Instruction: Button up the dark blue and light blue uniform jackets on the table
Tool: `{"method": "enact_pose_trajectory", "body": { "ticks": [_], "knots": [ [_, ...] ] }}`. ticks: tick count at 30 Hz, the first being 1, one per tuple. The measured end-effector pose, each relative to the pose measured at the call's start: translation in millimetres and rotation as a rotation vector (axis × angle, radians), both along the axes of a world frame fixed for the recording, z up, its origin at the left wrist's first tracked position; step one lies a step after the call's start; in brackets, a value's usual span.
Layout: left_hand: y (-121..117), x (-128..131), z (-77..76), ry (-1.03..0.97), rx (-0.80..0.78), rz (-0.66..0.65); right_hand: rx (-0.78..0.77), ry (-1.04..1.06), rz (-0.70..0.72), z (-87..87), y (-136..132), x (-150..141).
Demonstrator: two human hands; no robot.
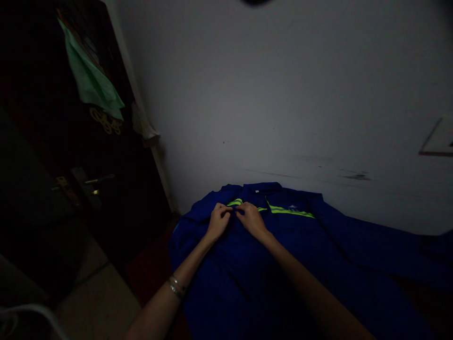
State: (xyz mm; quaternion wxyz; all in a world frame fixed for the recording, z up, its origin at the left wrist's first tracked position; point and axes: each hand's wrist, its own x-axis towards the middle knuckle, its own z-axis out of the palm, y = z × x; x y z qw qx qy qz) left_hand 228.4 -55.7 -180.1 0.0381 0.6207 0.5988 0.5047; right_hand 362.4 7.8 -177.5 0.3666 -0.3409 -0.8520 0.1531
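A dark blue work jacket [293, 241] with yellow-green reflective stripes lies spread out in front of me, its collar towards the wall. My left hand [218, 221] is closed in a pinch on the jacket's cloth at the chest, beside a stripe. Close by on the right, my right hand [250, 218] pinches the cloth as well, the fingertips of both hands nearly meeting. What exactly lies between the fingertips is too dark and small to make out. Silvery bangles [176, 286] circle my left wrist.
A pale wall [276, 104] rises right behind the jacket, with a socket plate [439, 138] at the right. To the left stands a dark door [116, 208] with a handle [99, 179] and a hanging green cloth [90, 82]. Light floor tiles [102, 302] show at lower left.
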Motion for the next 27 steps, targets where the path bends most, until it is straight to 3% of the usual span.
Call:
{"method": "enact_pose_trajectory", "body": {
  "ticks": [5, 13, 23, 27],
  "knots": [
    [-1, -1, 0.3, 0.164, 0.08, -0.038, -0.08, 0.102, 0.103, 0.6, 7, 2],
    [3, -3, -10.3, 0.224, 0.023, -0.06, -0.362, 0.196, 0.063, 2.2, 12, 2],
    [2, -3, -12.6, 0.213, -0.02, -0.066, -0.474, 0.214, 0.084, -0.5, 18, 4],
    [-1, -1, -11.4, 0.223, 0.048, -0.033, -0.518, 0.246, 0.097, -4.0, 21, 3]
  ]
}}
